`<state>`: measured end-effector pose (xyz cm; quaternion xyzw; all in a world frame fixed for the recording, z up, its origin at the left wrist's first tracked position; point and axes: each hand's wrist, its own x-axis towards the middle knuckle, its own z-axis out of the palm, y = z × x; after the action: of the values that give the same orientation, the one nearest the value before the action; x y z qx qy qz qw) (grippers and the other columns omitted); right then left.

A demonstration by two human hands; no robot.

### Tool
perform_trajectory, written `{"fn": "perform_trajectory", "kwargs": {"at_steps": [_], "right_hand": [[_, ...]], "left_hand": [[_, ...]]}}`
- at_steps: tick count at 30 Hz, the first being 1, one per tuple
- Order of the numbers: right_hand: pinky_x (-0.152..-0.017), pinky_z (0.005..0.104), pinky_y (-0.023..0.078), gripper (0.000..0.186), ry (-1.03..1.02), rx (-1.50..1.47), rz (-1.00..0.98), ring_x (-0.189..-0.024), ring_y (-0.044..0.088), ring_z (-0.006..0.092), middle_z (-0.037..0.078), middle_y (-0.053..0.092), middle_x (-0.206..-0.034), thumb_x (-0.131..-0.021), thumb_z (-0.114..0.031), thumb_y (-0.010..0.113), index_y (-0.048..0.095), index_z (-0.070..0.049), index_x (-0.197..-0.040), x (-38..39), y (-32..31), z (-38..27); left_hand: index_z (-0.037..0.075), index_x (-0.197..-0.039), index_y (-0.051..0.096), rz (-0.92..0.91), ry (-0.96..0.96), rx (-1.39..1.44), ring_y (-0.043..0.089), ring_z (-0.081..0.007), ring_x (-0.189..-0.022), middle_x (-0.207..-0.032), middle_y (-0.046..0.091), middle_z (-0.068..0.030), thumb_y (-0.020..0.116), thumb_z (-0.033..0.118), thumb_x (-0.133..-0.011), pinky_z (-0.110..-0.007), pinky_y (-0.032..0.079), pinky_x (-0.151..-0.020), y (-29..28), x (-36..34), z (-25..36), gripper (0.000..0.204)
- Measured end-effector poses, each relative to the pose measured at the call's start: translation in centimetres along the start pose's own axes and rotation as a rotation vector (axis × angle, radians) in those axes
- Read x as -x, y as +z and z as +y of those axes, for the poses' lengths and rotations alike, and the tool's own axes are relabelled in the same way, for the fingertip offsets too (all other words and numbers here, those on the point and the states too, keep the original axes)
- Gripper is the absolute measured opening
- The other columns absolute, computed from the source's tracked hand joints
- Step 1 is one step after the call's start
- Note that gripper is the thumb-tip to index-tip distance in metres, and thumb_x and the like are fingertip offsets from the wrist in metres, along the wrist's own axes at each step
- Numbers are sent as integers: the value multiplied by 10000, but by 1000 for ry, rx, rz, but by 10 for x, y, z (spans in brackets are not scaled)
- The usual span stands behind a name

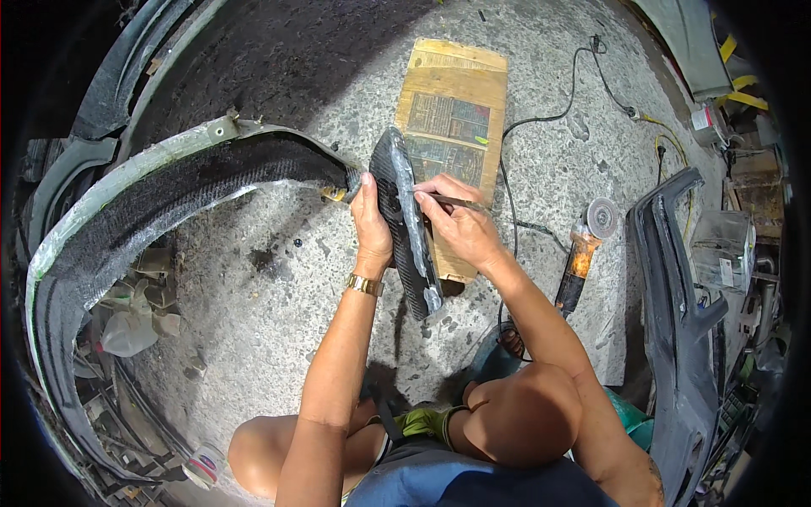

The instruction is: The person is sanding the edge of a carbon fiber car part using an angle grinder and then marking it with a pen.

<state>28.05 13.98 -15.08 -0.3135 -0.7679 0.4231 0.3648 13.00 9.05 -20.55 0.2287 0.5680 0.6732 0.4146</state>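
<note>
My left hand (pixel 370 226) grips the side of a long black woven-textured part (pixel 393 203), which looks like carbon fibre. The part is tilted in front of me, its top end pointing away. Grey paste (pixel 411 207) runs unevenly along its right edge, with a lump near the bottom end. My right hand (pixel 465 224) is closed around a thin dark flat stick (pixel 459 201); its tip is at the pasted edge, partly hidden by the fingers. Beneath the part lies a wooden board (pixel 460 63) with printed paper on it.
A big curved panel (pixel 169 173) arches along the left, its end close to my left hand. An angle grinder (pixel 583 253) lies to the right, and a black cable (pixel 507 135) loops past the board. Another long dark part (pixel 667 279) stands at far right. A plastic jug (pixel 128 329) sits left.
</note>
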Motion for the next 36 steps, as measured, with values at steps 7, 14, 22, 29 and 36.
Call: {"fn": "perform_trajectory", "kwargs": {"at_steps": [7, 14, 22, 29, 36], "right_hand": [[-757, 355, 503, 141, 85, 32, -49, -835, 651, 277, 141, 666, -912, -982, -117, 617, 661, 9, -1026, 1, 0, -6], [-754, 293, 502, 193, 391, -244, -28, -804, 612, 141, 59, 649, -878, -1021, -193, 597, 669, -21, -1072, -1, 3, -1], [-695, 319, 478, 178, 261, -186, -40, -736, 581, 167, 80, 628, -857, -1001, -170, 615, 679, -6, -1026, -3, 1, 3], [-679, 254, 473, 160, 352, -420, -124, -757, 556, 76, -9, 630, -864, -1014, -164, 617, 692, -26, -1048, 9, -3, 1], [-578, 227, 433, 209, 506, -485, 194, -677, 530, 67, 24, 623, -817, -1011, -167, 608, 661, 1, -1124, 43, -67, 22]], "left_hand": [[58, -797, 484, 12, 74, -88, 357, -83, -758, -788, 431, 39, 413, 442, -1095, -297, 348, -663, -3, -2, -6, 491], [14, -926, 596, -53, -50, 56, 444, -81, -812, -876, 548, 26, 423, 445, -1093, -275, 412, -743, -2, 2, 0, 494], [13, -956, 621, -54, 16, 5, 457, -76, -843, -907, 572, 29, 430, 444, -1091, -271, 424, -765, -5, -1, -5, 490], [10, -1040, 637, -108, 89, -162, 491, -85, -877, -959, 600, 12, 515, 379, -1068, -280, 447, -796, -4, 0, 8, 389], [101, -1522, 411, -460, 309, -812, 596, -400, -1221, -1407, 542, -258, 594, 105, -941, -401, 490, -1034, 31, 20, 45, 609]]}}
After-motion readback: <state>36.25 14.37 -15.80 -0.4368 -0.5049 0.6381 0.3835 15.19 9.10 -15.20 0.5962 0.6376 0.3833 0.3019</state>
